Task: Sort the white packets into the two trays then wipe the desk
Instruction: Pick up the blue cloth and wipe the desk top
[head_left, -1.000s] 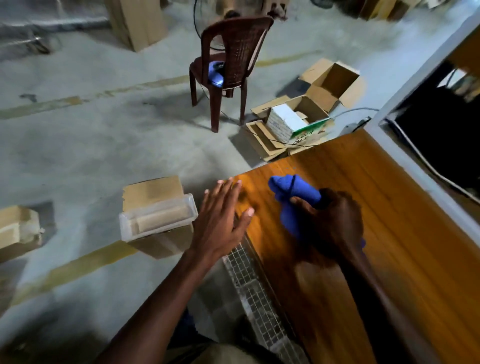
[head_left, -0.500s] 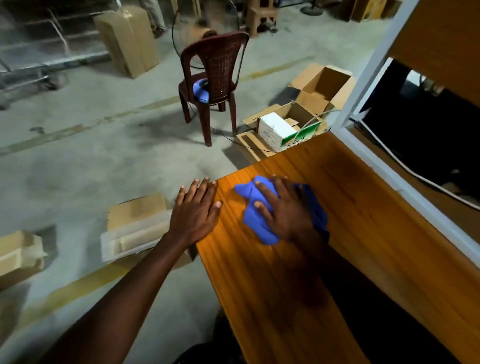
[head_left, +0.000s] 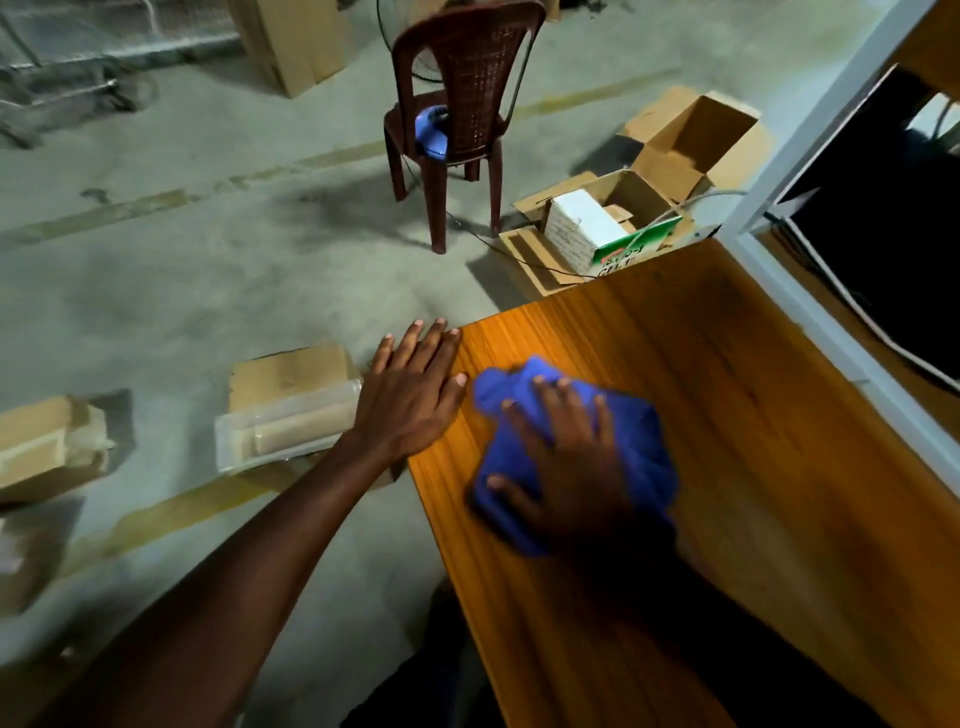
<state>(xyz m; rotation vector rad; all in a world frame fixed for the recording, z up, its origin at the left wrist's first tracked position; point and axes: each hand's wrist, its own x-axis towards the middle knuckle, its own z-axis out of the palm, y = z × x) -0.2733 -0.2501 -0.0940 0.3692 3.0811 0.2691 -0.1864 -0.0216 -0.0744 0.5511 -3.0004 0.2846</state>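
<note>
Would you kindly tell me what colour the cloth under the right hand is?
The cloth is solid blue, best seen in the head view.

Grey concrete floor (head_left: 208, 270) w/ brown chair (head_left: 457, 78) & cardboard boxes (head_left: 675, 140) (dim light).

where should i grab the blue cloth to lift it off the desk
Pinch the bunched fold at the far left corner of the blue cloth, coming from above. It looks raised off the desk and uncovered, while the right hand presses flat on the middle.
</note>
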